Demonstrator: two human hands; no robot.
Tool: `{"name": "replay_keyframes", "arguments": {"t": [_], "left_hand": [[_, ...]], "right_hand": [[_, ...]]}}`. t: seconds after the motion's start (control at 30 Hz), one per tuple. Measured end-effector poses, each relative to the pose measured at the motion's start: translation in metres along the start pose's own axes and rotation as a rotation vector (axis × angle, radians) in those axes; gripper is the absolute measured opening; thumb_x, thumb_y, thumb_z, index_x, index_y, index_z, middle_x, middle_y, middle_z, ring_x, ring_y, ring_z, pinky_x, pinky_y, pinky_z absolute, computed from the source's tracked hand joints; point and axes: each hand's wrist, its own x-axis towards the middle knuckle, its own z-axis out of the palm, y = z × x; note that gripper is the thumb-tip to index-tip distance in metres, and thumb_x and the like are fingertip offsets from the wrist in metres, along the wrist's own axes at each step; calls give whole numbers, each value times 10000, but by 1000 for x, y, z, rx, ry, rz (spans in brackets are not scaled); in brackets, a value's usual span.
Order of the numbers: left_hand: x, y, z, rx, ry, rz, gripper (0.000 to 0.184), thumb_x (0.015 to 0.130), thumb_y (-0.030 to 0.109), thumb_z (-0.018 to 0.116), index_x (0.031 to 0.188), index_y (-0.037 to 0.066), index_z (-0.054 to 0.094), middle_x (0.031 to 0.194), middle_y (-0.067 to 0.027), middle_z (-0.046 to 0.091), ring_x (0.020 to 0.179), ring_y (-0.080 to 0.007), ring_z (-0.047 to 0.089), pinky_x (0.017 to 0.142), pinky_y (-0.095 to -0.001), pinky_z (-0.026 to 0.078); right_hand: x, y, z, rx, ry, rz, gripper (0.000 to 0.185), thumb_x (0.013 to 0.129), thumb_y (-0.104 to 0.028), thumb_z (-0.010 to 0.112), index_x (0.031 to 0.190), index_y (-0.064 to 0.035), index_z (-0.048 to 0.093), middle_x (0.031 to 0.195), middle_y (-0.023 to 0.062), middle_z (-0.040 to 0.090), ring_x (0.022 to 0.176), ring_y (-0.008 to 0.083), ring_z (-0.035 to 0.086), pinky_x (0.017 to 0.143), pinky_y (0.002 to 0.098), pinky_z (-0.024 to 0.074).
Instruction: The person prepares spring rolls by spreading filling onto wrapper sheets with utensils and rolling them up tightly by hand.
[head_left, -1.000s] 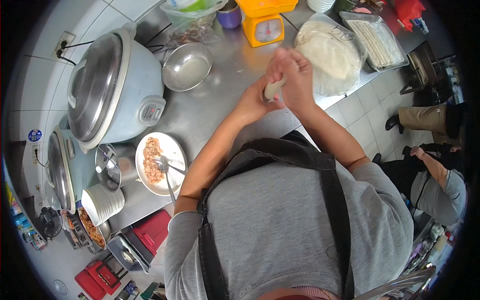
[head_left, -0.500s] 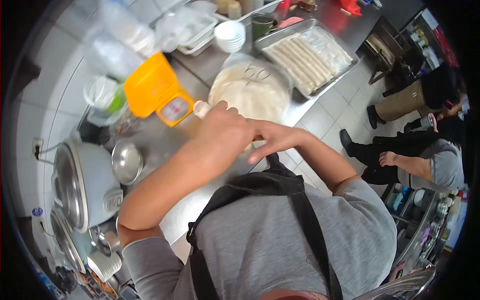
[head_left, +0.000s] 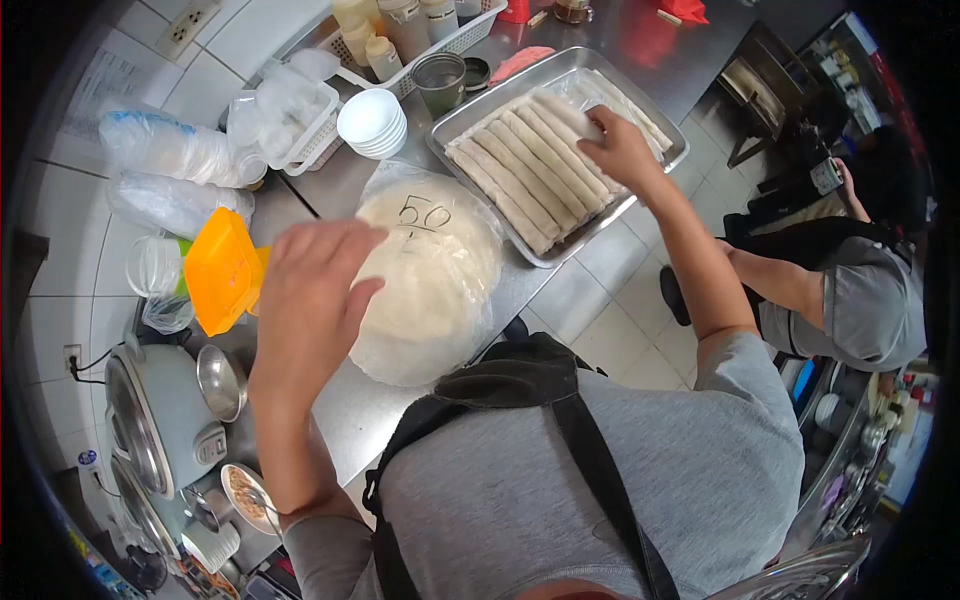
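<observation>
My left hand (head_left: pixel 315 300) is held up with its fingers stretched and nothing in them, partly in front of an orange scale (head_left: pixel 220 270). Beside it lies a large pale mass of dough (head_left: pixel 425 265) under clear plastic marked "50". My right hand (head_left: pixel 622 152) reaches over a metal tray (head_left: pixel 545 262) at the upper right. Its thumb and fingers are bent round a slightly blurred dough strip (head_left: pixel 562 112); the exact grip is hard to see. Several more dough strips (head_left: pixel 525 175) lie side by side in the tray, with clear plastic at its far side.
Stacked white bowls (head_left: pixel 373 122), a dark green cup (head_left: pixel 440 82) and a basket of bottles (head_left: pixel 400 45) stand behind the dough. At left are a rice cooker (head_left: pixel 165 420) and a metal bowl (head_left: pixel 221 383). Another person (head_left: pixel 850 290) stands at the right.
My hands were together over the near edge of the dough, a whitish piece at the left fingers. They have parted: left moved left, right moved up to the tray. The view has shifted.
</observation>
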Motion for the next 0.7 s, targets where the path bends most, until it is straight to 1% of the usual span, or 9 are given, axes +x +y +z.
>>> {"name": "replay_keyframes", "arguments": {"t": [0.07,0.17,0.27,0.37,0.47,0.57,0.67,0.7], "left_hand": [[-17,-4,12,-63,-60,-67,426,816,82,771,1231,76,675,1188,-114,691,1130,-332,619,1030,-449,441],[-38,2,16,-108,-89,-204,425,810,101,790,1221,75,686,1198,-112,696,1138,-337,625,1016,-447,456],[-58,3,18,-107,-73,-315,427,802,98,801,1214,68,692,1207,-113,701,1138,-342,628,998,-447,472],[-75,5,15,-132,-57,-410,432,795,79,806,1210,57,690,1206,-114,701,1137,-343,624,990,-437,483],[-84,7,15,-190,-31,-504,422,794,51,799,1202,45,689,1206,-120,702,1122,-352,628,986,-431,488],[-92,7,17,-190,-39,-530,475,787,-8,798,1248,50,697,1250,-131,702,1172,-335,645,987,-412,514],[-101,4,26,-201,-12,-542,402,793,44,794,1183,47,699,1193,-138,709,1124,-374,642,976,-438,501],[-106,0,31,-214,-5,-543,397,802,51,793,1188,55,702,1191,-139,713,1133,-376,643,986,-440,499]], "right_hand": [[27,24,0,-95,-24,93,444,815,-184,739,1205,16,672,1124,267,719,1056,438,691,929,465,540],[60,56,17,-126,-81,155,457,811,-198,729,1215,12,685,1121,266,723,1072,429,689,945,462,542],[78,94,39,-431,-231,100,456,816,-221,728,1213,2,709,1139,255,729,1091,410,692,960,461,545],[81,98,35,-476,-256,90,472,815,-268,747,1203,-1,729,1154,248,735,1100,388,700,967,456,549],[78,97,22,-358,-313,76,486,808,-275,774,1212,-8,729,1174,246,734,1111,379,702,958,455,552],[79,104,18,-227,-391,79,515,800,-253,791,1255,-27,711,1186,249,731,1096,380,708,961,446,549],[75,96,15,-313,-364,92,529,806,-226,798,1291,-45,695,1222,238,719,1140,386,684,972,446,539],[68,85,20,-339,-234,-13,500,818,-207,796,1281,-48,697,1225,230,711,1160,383,669,988,446,527]]}}
